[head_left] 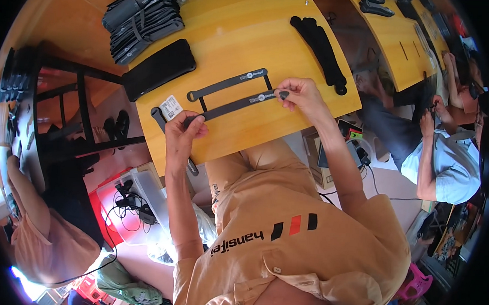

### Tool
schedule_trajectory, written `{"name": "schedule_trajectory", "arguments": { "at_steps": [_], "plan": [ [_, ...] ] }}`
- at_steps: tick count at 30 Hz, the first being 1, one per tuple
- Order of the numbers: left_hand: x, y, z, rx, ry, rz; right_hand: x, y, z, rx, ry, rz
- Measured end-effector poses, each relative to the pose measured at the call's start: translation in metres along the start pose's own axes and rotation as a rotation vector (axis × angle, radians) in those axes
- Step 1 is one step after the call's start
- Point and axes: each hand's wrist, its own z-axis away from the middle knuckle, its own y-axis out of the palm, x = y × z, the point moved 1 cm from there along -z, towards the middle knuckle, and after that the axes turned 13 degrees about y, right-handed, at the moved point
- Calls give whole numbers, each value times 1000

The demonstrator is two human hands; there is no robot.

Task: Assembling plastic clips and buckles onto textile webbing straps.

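Note:
A dark grey strap (230, 106) with a pale printed mark is stretched between my two hands just over the near part of the yellow table (245, 128). My left hand (183, 132) pinches its left end between thumb and fingers. At the other end, the closed fingers of my right hand (304, 99) grip the strap's rounded tip. A second grey strap (220, 86) lies parallel behind it, and thin black bands run between the two. Beside my left hand is a white printed label (170, 107). Another dark strap (157, 117) passes partly hidden beneath that hand toward the table's front edge.
A banded stack of dark straps (138, 30) sits at the back left, with a flat black bundle (161, 68) nearer. Black straps (321, 55) lie along the right side. A black metal frame (80, 102) stands left. Other people work at both sides; a co-worker's blue shirt (446, 167) shows right.

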Motion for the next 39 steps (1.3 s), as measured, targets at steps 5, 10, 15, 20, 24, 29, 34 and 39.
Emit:
{"name": "schedule_trajectory", "arguments": {
  "at_steps": [5,10,15,20,24,29,34,39],
  "plan": [
    [23,-7,-16,-78,28,-76,-6,1,-22,5,-79,-52],
    [35,-12,-31,-129,81,-155,-7,7,-40,-109,-78,-49],
    [41,-12,-40,-155,54,-195,-8,12,-52,-200,-67,-42],
    [42,-9,-48,-183,34,-203,-4,14,-55,-291,-62,-23],
    [47,-9,-51,-209,50,-239,-8,14,-59,-277,-62,-36],
    [40,-5,-51,-228,24,-272,-8,14,-59,-319,-42,-11],
    [40,-5,-50,-245,14,-292,-9,17,-59,-356,-64,5],
    [43,-7,-50,-242,10,-260,-7,19,-58,-390,-68,35]
  ]
}}
